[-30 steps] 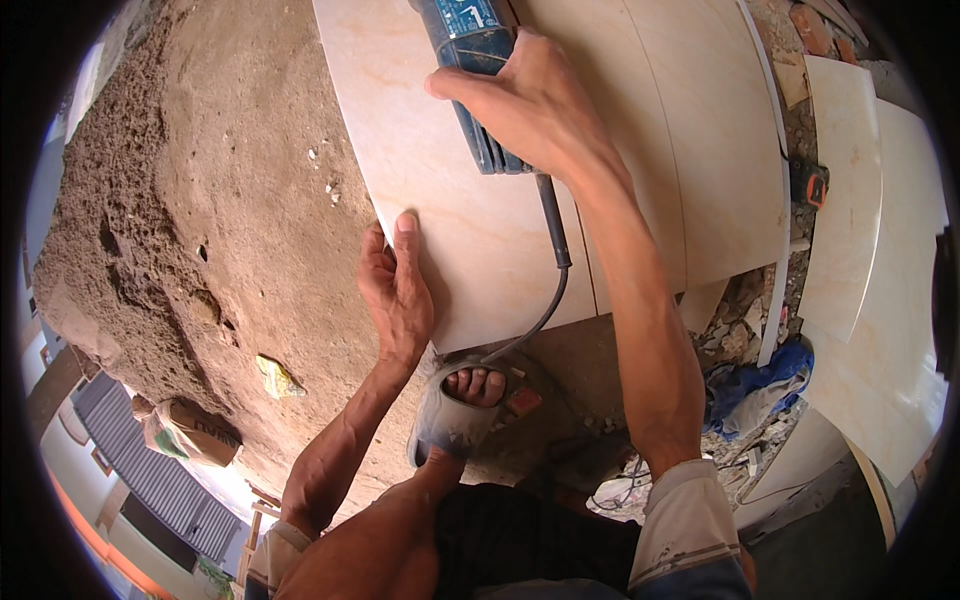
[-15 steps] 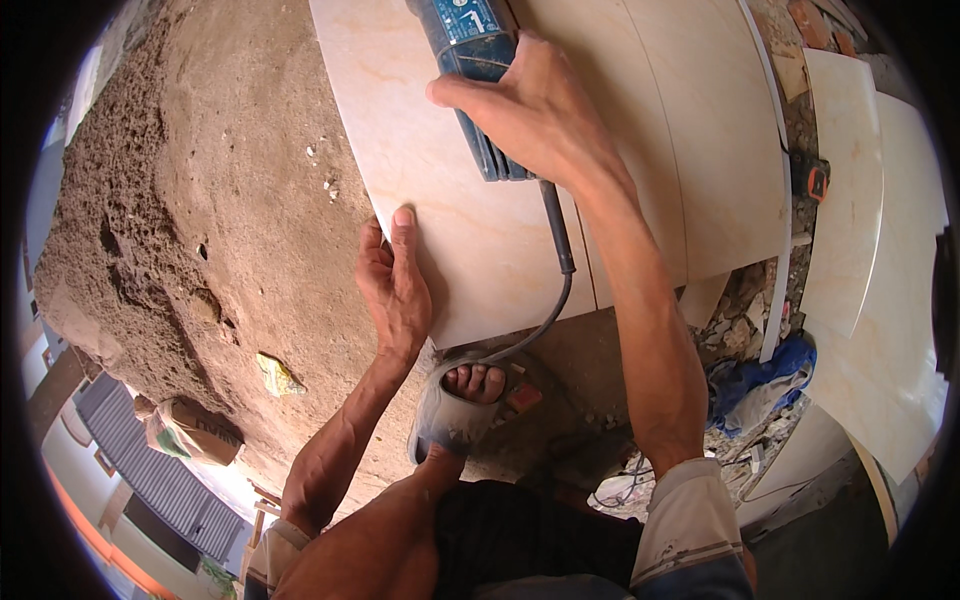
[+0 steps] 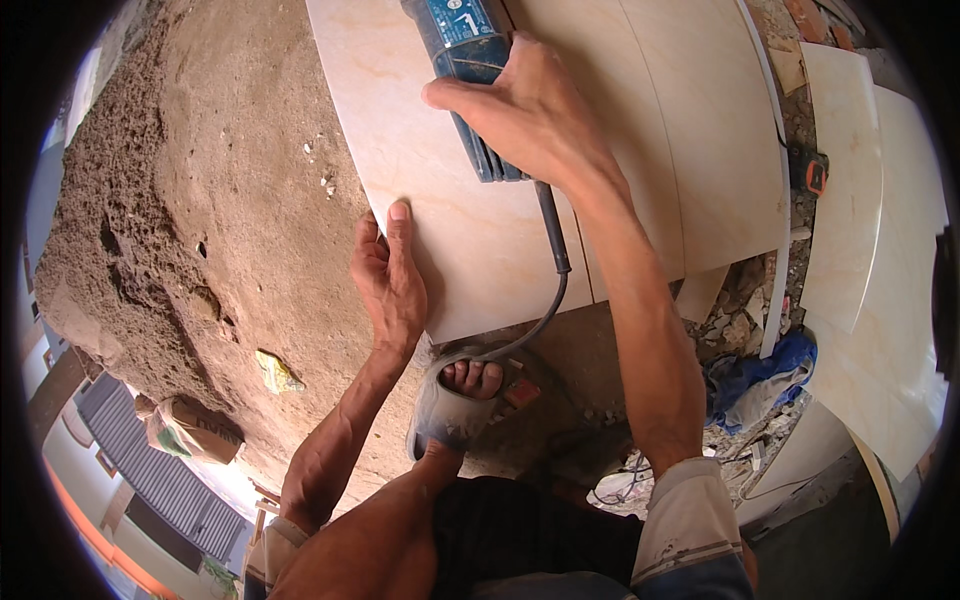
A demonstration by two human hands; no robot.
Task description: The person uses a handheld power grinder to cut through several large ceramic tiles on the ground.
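Observation:
My right hand [image 3: 538,122] is wrapped round the body of a blue angle grinder [image 3: 462,45], whose front end lies beyond the upper edge of the view. The grinder rests over a cream marbled tile [image 3: 470,265], and its black cord [image 3: 553,230] runs back down toward my sandalled foot [image 3: 455,400]. At the tile's near left edge my left hand [image 3: 392,290] grips the rim, thumb on the top face and fingers curled at the side. A dark straight line on the tile runs beneath my right forearm.
Sandy ground [image 3: 260,150] spreads to the left, with a yellow wrapper [image 3: 277,372] and a paper sack [image 3: 195,430] on it. To the right are a tape measure [image 3: 812,175], a blue cloth [image 3: 765,375], rubble and more cream tiles [image 3: 845,190].
Both hands and the grinder keep nearly the same place on the tile. The whole view has shifted very slightly.

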